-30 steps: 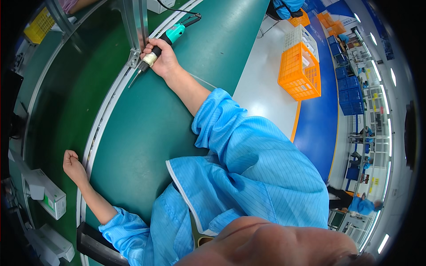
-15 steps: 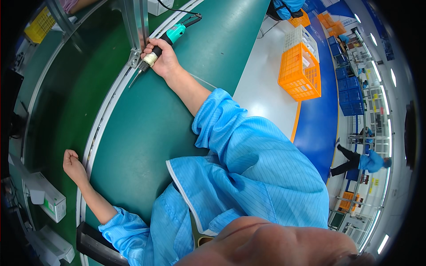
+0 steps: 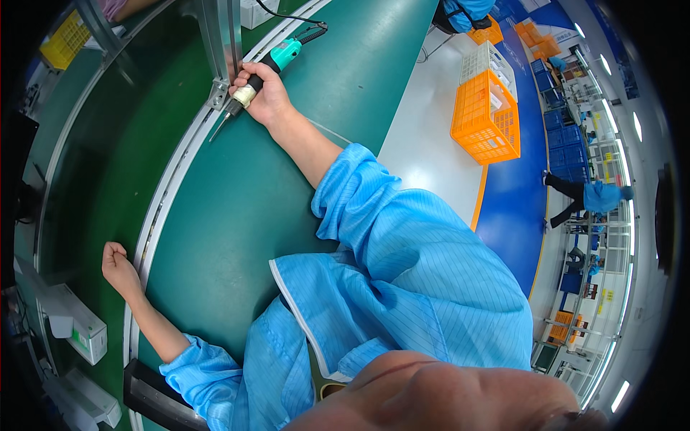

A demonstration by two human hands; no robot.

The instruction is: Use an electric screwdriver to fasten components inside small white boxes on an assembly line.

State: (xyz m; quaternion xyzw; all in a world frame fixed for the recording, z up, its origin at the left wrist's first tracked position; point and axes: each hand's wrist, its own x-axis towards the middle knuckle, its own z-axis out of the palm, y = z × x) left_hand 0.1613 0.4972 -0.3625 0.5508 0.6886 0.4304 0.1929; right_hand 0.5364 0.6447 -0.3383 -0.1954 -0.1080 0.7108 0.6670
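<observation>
Right-hand grip [image 3: 260,87] wraps snugly round a teal-and-black cylindrical electric screwdriver [image 3: 245,96] at the green-topped table's [image 3: 223,215] edge; left hand [image 3: 121,271] curls shut, contents hidden. Apparently just holding; shifting the tool calls for slack black cord [image 3: 318,27].

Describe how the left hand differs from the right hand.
The right hand grips a green-and-black electric screwdriver; the left hand shows no held thing. The left hand lies nearer the picture's lower edge; the right hand is higher, near a metal post. Both are bare and curled.
</observation>
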